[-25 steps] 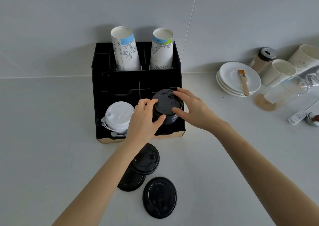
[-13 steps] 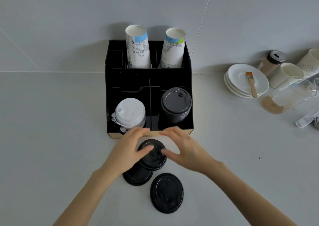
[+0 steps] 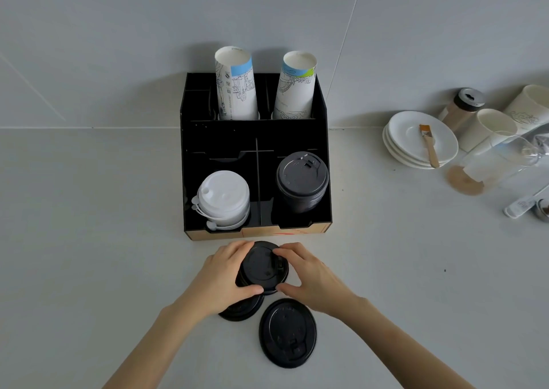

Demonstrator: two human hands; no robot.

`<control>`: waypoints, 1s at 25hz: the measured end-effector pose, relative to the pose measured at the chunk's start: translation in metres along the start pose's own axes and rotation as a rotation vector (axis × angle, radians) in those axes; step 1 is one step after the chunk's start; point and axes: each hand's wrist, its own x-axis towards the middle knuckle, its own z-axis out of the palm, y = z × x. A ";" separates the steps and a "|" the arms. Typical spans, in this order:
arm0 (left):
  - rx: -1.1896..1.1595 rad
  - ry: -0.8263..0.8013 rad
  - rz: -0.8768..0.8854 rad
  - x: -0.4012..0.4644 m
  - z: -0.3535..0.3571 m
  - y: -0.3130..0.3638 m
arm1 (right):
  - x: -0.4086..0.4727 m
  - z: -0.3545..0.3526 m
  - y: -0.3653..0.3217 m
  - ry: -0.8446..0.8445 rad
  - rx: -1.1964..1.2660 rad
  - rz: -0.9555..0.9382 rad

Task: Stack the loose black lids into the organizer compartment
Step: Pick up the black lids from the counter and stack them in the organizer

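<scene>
A black organizer (image 3: 322, 139) stands against the wall. Its front right compartment holds a stack of black lids (image 3: 302, 180); the front left one holds white lids (image 3: 224, 198). On the counter in front, my left hand (image 3: 221, 277) and my right hand (image 3: 312, 274) grip a loose black lid (image 3: 263, 265) from either side. That lid overlaps a second black lid (image 3: 240, 310), mostly hidden under my left hand. A third black lid (image 3: 287, 332) lies flat nearer to me.
Two stacks of printed paper cups (image 3: 236, 85) stand in the organizer's rear slots. To the right are stacked white saucers (image 3: 416, 145) with a small brush (image 3: 429, 145), a shaker jar (image 3: 462, 107), white cups (image 3: 490, 125) and a glass (image 3: 505, 156).
Both hands have come back from the lid stack in the organizer to the counter and closed around the top loose lid. The view has shifted a little.
</scene>
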 end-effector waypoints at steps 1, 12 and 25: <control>-0.008 0.001 0.002 0.000 -0.001 0.001 | -0.001 -0.001 0.001 0.003 0.009 -0.006; -0.140 0.268 0.126 -0.009 -0.028 0.039 | -0.024 -0.055 -0.005 0.141 0.097 -0.177; -0.135 0.541 0.129 0.045 -0.066 0.084 | 0.023 -0.152 -0.006 0.255 0.007 -0.267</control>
